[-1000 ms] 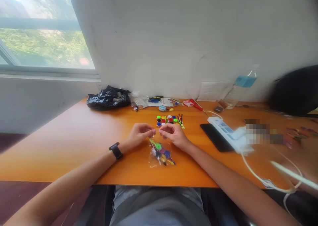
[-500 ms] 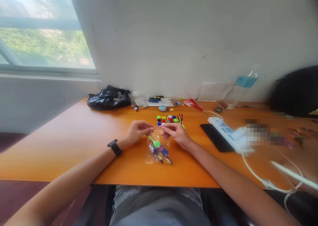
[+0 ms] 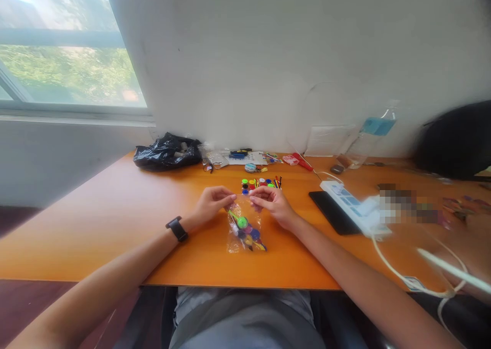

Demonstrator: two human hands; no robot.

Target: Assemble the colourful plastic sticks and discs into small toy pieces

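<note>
A clear plastic bag (image 3: 233,244) hangs between my two hands, its top edge pinched at both corners. Inside lie several colourful round caps and thin sticks, among them a green cap (image 3: 242,222) and a blue cap (image 3: 255,234). My left hand (image 3: 215,202) grips the upper left corner with thumb and fingers; a dark watch is on that wrist. On the upper right corner, my right hand (image 3: 274,203) is closed in the same kind of pinch. Just beyond the hands, rows of coloured caps (image 3: 263,181) and some sticks (image 3: 277,182) rest on the table, partly hidden by my right hand.
A black plastic bag (image 3: 166,152) lies at the back left of the wooden table (image 3: 115,211). Tools and small packets line the wall. To the right are a black phone (image 3: 333,213), a white power strip (image 3: 347,201) with cables, and another person's blurred hand (image 3: 466,206).
The spread between my hands at the bag's top edge has stayed nearly the same; my right hand has shifted very slightly right. The bag has moved a little with its contents.
</note>
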